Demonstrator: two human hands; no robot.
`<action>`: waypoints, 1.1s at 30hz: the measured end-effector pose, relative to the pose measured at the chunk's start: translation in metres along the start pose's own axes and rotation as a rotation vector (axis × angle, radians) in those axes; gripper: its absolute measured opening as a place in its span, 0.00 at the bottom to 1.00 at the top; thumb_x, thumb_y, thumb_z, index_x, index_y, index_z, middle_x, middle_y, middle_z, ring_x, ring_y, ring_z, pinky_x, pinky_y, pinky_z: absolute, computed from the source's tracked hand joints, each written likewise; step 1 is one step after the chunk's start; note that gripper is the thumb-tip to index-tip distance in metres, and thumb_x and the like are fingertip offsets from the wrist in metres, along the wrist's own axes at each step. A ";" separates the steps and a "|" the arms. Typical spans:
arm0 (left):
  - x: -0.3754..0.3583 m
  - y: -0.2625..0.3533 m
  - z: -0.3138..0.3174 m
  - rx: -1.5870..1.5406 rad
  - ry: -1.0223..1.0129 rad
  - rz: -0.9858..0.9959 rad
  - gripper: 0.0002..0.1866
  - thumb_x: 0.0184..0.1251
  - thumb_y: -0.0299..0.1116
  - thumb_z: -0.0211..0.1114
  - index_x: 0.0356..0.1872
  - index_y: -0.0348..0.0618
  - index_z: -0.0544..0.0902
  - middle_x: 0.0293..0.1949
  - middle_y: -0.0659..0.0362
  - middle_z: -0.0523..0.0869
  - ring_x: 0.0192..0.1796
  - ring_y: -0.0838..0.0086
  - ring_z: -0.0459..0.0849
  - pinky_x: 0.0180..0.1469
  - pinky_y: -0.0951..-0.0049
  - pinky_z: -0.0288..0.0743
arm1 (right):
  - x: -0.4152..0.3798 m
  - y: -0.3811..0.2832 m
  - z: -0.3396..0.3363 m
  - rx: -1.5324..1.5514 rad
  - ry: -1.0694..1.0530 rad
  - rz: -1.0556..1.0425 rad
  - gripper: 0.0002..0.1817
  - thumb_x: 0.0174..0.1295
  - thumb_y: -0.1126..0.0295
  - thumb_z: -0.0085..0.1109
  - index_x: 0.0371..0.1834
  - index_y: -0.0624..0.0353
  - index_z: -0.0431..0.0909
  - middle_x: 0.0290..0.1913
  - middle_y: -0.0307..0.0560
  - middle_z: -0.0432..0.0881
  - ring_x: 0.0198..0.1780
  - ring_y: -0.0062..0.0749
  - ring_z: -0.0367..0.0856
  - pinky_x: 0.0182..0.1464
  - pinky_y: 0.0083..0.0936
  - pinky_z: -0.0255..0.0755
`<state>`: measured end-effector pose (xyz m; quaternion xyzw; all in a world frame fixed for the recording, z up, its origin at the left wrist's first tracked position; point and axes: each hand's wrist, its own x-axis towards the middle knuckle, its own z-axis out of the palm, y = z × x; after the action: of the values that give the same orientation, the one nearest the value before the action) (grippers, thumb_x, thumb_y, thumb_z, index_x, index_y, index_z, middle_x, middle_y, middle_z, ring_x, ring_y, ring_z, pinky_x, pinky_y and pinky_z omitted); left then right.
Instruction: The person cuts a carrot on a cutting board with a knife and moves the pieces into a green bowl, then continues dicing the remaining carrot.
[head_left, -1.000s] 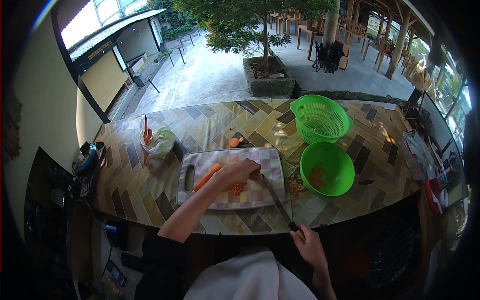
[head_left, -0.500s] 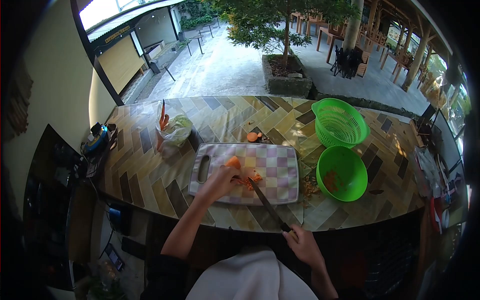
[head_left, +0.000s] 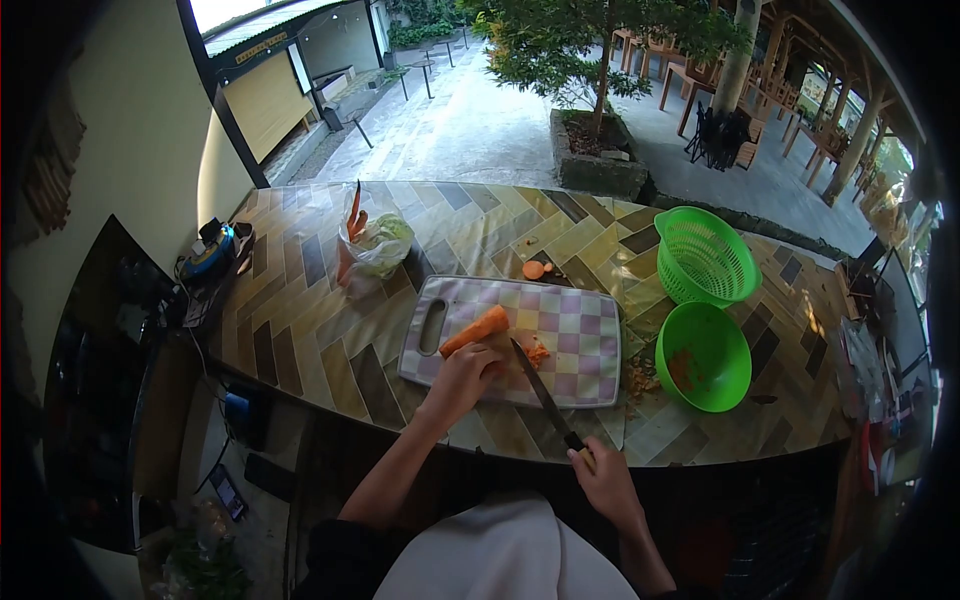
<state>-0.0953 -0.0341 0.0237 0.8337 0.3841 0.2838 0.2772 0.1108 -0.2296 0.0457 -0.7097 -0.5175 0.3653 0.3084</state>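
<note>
On the checkered cutting board (head_left: 590,340) lies a thick peeled carrot (head_left: 476,331), slanting up to the right. My left hand (head_left: 468,373) rests against its near side with curled fingers; the fingertips are hidden, so what they hold cannot be made out. Small chopped carrot bits (head_left: 538,355) lie just right of those fingers. My right hand (head_left: 606,482) grips the handle of a long dark-bladed kitchen knife (head_left: 545,397). The blade slopes across the board's near edge, its tip beside the carrot bits.
Right of the board stand a green bowl (head_left: 728,365) with carrot bits inside and a green colander (head_left: 705,260). Carrot end pieces (head_left: 534,270) lie behind the board. A plastic bag (head_left: 383,247) with vegetables sits back left. Scraps (head_left: 641,378) lie between board and bowl.
The view has shifted, so the table appears farther right. My left hand has drawn back toward me, uncovering more of the carrot. The knife stays in my right hand.
</note>
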 end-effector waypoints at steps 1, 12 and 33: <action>-0.001 -0.003 0.000 -0.018 0.018 0.012 0.10 0.59 0.23 0.68 0.43 0.35 0.86 0.44 0.50 0.87 0.50 0.55 0.84 0.56 0.61 0.76 | 0.000 0.002 0.000 0.026 -0.012 0.014 0.15 0.71 0.63 0.58 0.39 0.67 0.75 0.23 0.61 0.77 0.27 0.55 0.80 0.30 0.41 0.67; -0.004 0.006 -0.015 0.052 -0.024 -0.060 0.08 0.60 0.26 0.69 0.40 0.35 0.87 0.37 0.50 0.85 0.45 0.55 0.83 0.51 0.60 0.76 | -0.001 0.005 0.007 0.073 -0.028 0.009 0.16 0.70 0.62 0.59 0.42 0.69 0.76 0.24 0.61 0.78 0.26 0.53 0.80 0.31 0.39 0.69; -0.010 -0.004 -0.012 -0.031 0.125 -0.081 0.11 0.52 0.27 0.76 0.36 0.36 0.89 0.34 0.52 0.87 0.42 0.56 0.84 0.49 0.62 0.76 | 0.000 0.012 0.009 0.095 -0.033 0.042 0.17 0.70 0.61 0.60 0.42 0.69 0.76 0.23 0.59 0.77 0.24 0.44 0.77 0.30 0.36 0.68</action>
<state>-0.1107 -0.0373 0.0264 0.7938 0.4295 0.3298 0.2769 0.1094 -0.2327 0.0316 -0.6987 -0.4897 0.4076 0.3254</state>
